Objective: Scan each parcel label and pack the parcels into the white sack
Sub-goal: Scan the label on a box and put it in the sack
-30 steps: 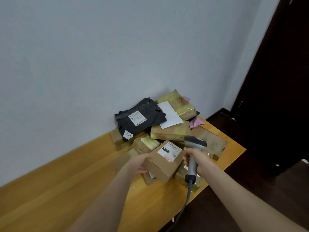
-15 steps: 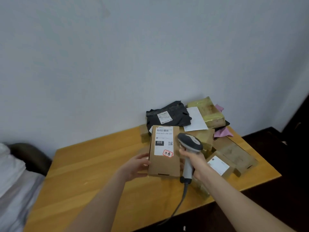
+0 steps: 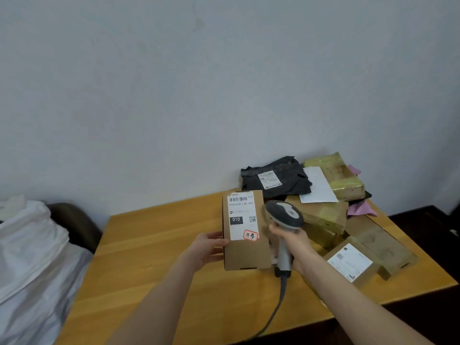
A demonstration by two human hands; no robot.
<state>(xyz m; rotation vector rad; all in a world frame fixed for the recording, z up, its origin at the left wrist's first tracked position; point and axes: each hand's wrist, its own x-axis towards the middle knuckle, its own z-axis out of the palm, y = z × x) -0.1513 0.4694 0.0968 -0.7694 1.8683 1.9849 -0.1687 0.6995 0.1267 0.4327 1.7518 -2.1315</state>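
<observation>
The white sack (image 3: 29, 257) lay slumped at nine o'clock from the counter (image 3: 154, 245), and a dark rounded shape (image 3: 74, 225) showed behind it at its one o'clock; I could not tell what it was. My left grip (image 3: 207, 250) was closed on the brown parcel (image 3: 246, 252), thumb over the left edge of its front. It held the parcel upright above the counter, face toward me. The white label (image 3: 242, 215) covered the upper part of that face, with a barcode on top, 010 in a black block, and a red-ringed stamp at its five o'clock corner. Just beside the parcel at three o'clock, my right grip (image 3: 297, 247) was wrapped round the handle of the grey scanner (image 3: 285, 216), whose head stood at twelve o'clock from my fist, level with the label. Its cable (image 3: 276, 310) trailed toward six o'clock, off the counter's near edge. At two o'clock from the scanner other parcels were heaped against the wall: a black mailer (image 3: 276, 178), a white sheet (image 3: 317, 185), a yellow-taped box (image 3: 336, 175) and something pink (image 3: 361, 209). At four o'clock lay a flat box with a white label (image 3: 351, 263)
</observation>
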